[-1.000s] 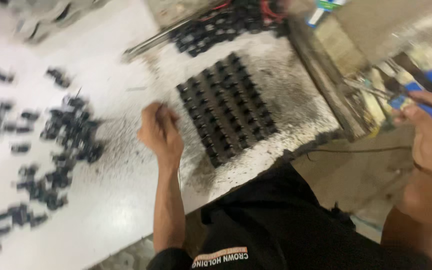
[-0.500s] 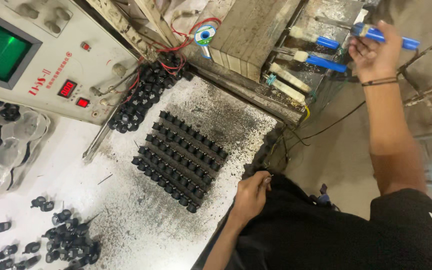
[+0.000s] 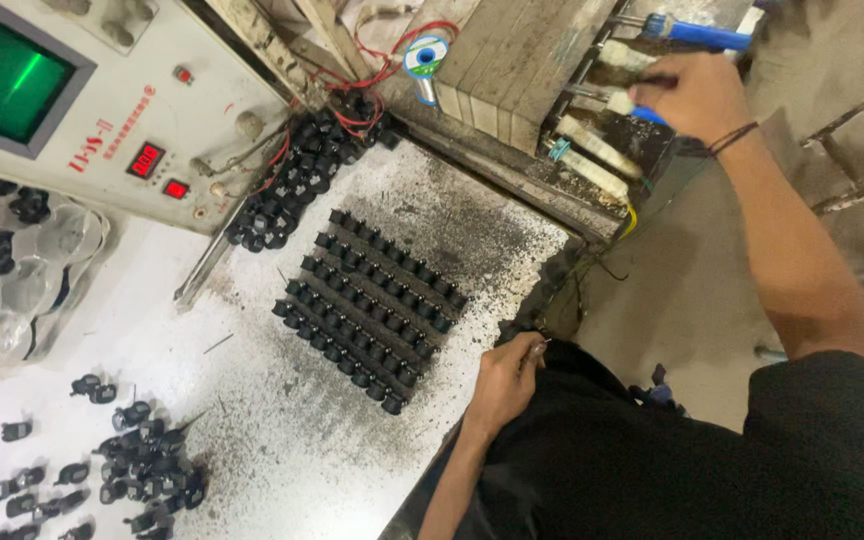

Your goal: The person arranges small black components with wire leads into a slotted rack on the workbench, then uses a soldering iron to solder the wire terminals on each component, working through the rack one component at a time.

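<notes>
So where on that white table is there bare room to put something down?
Bare patches: between the block of parts and the loose pile, and right of the block toward the table edge. Crowded along the instrument.

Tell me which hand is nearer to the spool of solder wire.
The right hand. It is at the soldering irons, to the right of the spool of solder wire past the wooden block. The left hand is far below it, at the table's near edge.

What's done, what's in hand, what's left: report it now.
Done: black parts stand in neat rows on the table. In hand: the right hand grips a blue-handled tool; the left hand rests at the table edge. Left: a loose pile of parts lies unsorted.
</notes>
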A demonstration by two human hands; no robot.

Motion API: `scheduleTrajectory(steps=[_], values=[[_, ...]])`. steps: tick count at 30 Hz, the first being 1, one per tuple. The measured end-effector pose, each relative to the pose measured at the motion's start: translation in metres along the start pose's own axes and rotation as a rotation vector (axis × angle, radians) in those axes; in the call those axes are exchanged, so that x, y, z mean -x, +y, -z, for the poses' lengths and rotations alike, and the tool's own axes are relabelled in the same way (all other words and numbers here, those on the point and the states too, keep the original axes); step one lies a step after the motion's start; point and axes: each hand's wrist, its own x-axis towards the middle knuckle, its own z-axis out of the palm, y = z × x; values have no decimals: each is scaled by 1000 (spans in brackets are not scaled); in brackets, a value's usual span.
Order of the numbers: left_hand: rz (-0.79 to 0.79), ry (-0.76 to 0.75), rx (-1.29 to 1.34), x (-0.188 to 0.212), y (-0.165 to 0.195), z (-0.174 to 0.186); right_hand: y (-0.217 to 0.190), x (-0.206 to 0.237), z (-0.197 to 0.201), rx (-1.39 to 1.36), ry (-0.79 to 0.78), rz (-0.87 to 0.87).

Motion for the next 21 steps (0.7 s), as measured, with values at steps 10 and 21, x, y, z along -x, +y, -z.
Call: scheduleTrajectory(steps=[10, 21], values=[[18, -12, 21, -2, -7, -3, 42, 52, -30, 156, 281, 365], [25, 14, 76, -1, -12, -1, 20, 46, -62, 281, 55, 377]])
